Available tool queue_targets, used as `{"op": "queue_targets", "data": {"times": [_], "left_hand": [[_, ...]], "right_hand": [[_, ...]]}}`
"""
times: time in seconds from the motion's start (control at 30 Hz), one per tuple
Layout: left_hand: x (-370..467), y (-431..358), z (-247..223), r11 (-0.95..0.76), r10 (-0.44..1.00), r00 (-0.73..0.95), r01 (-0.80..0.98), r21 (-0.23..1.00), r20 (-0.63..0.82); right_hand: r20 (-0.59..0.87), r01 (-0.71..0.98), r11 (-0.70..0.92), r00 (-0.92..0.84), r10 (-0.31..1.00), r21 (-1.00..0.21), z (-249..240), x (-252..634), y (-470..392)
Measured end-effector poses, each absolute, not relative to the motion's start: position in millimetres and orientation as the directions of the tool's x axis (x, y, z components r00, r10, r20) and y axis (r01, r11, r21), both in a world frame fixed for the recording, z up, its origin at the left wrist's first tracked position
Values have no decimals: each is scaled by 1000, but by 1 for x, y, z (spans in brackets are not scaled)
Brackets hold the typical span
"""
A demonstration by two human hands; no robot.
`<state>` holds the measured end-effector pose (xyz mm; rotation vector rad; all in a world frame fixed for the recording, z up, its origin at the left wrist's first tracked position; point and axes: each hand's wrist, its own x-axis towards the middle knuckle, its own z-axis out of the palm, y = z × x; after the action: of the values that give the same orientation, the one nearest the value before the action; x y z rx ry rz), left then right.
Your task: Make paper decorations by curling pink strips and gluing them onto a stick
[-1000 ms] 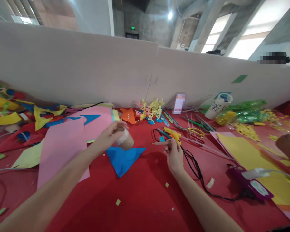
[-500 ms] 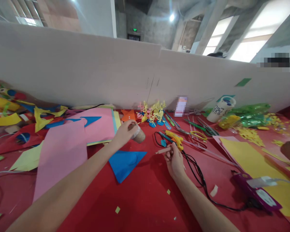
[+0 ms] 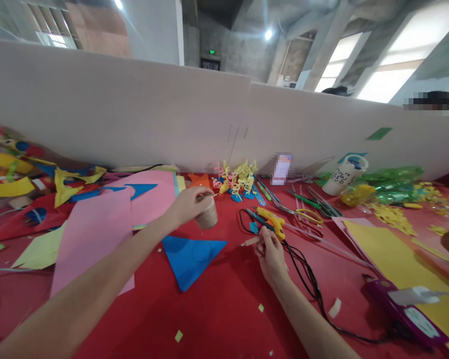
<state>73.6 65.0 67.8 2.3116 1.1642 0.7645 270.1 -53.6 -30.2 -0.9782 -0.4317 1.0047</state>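
Head view — forward, tilted down.

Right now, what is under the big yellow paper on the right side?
Under the yellow paper, a pink sheet sticks out along its left edge. The rest is covered, so I cannot tell what else lies there.

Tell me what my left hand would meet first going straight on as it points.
Your left hand, holding the brownish cup-like piece, points toward the pink and yellow curly pieces. Those are probably first, though its height is unclear, so it might pass over them.
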Motion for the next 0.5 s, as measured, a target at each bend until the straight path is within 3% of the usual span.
{"op": "queue_targets", "data": {"times": [0.13, 0.27, 0.37, 0.5], "left_hand": [[21, 51, 63, -498, 851, 482, 618, 608, 207], [-3, 35, 56, -559, 807, 548, 594, 579, 218], [-4, 24, 54, -645, 744, 608, 547, 534, 277], [0, 16, 45, -710, 688, 653, 517, 479, 316]], "right_hand": [[-34, -379, 136, 409, 912, -915, -29, 260, -60], [70, -128, 107, 266, 961, -986, -24, 238, -70], [205, 70, 196, 144, 968, -978, -19, 217, -79], [367, 297, 376, -88, 926, -878, -17, 197, -89]]}}
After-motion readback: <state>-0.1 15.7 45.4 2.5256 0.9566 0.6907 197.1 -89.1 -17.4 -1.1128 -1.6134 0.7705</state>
